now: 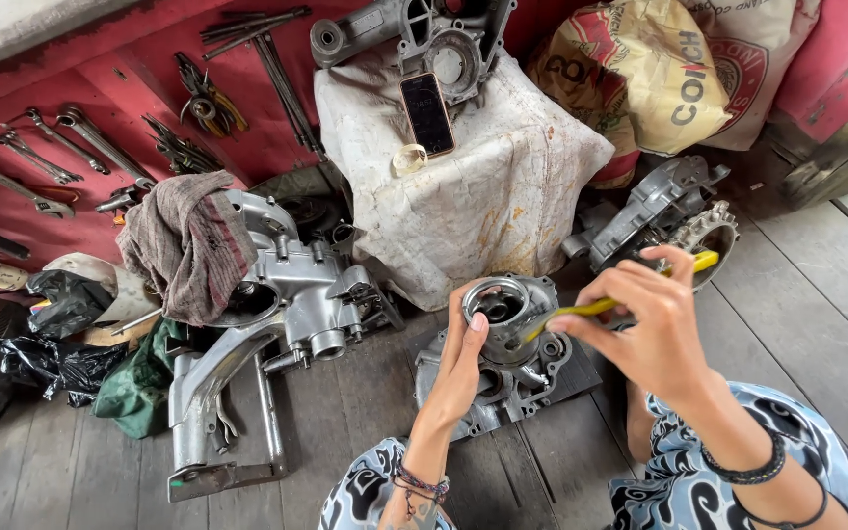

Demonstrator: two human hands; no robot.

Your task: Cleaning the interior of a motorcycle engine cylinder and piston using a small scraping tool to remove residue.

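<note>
Left hand (463,358) was wrapped around the near side of the round collar (498,299) on the engine case (503,368), fingers clenched on its rim, thumb side up, steadying it. The case sat on the plank floor (797,294) directly under both hands, just in front of the person's knees. Right hand (655,329) was closed on a yellow-handled tool (591,306), pinched near the handle's far end; the tip ran down and left from that grip into the collar's bore, just past the left fingertips. Couldn't tell what the tip was, as it was hidden at the rim. Judgement on doing this well: the long reach from grip to tip gives leverage but poor control, so choking up nearer the tip would help; keep the left fingers off the line of the tip in case it slips; keep the case flat on the floor rather than tipped; work round the bore evenly instead of prying at one spot, since the cast rim could chip. Left of the holding hand lay a larger engine casing (287,294) with a rag (188,240) draped over it, beyond it wrenches (61,137) on the red board. Above the grips stood a cloth-covered block (473,186) with a phone (428,113) on top, and another casing (660,211) lay beyond the right hand.
</note>
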